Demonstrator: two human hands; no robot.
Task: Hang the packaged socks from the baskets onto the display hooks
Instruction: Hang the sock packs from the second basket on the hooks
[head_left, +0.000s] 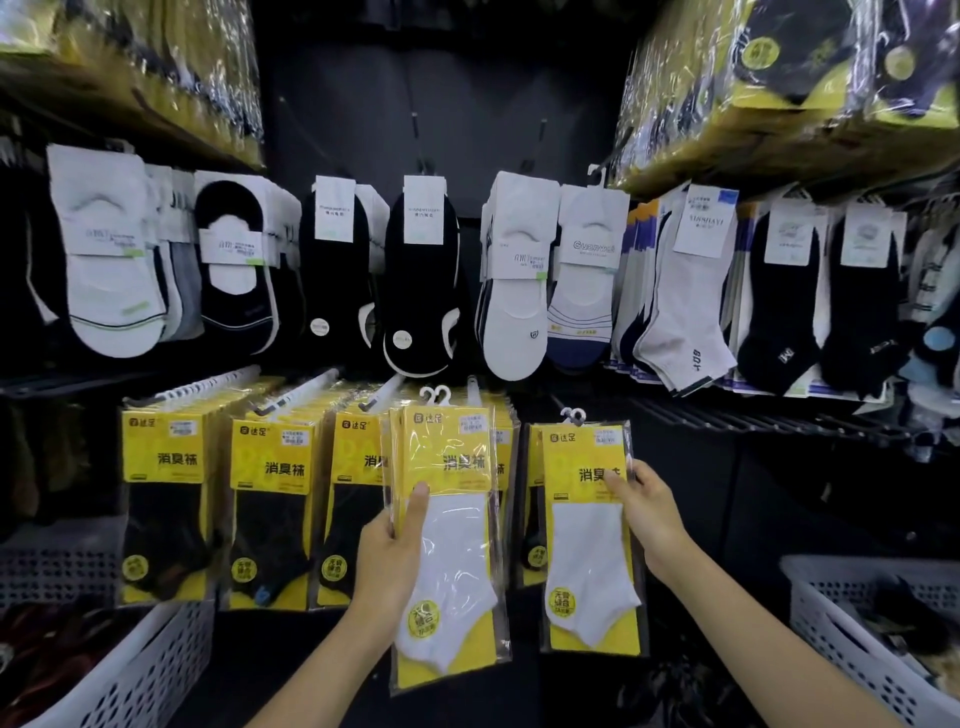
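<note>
Left hand (387, 553), right hand (652, 514), two held bundles of white-sock packs (457, 551)

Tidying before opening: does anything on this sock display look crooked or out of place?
The grey sock pack on the upper row, right of centre, hangs tilted, its lower end swung left, while the black socks beside it hang straight. Nothing else stands out.
</note>
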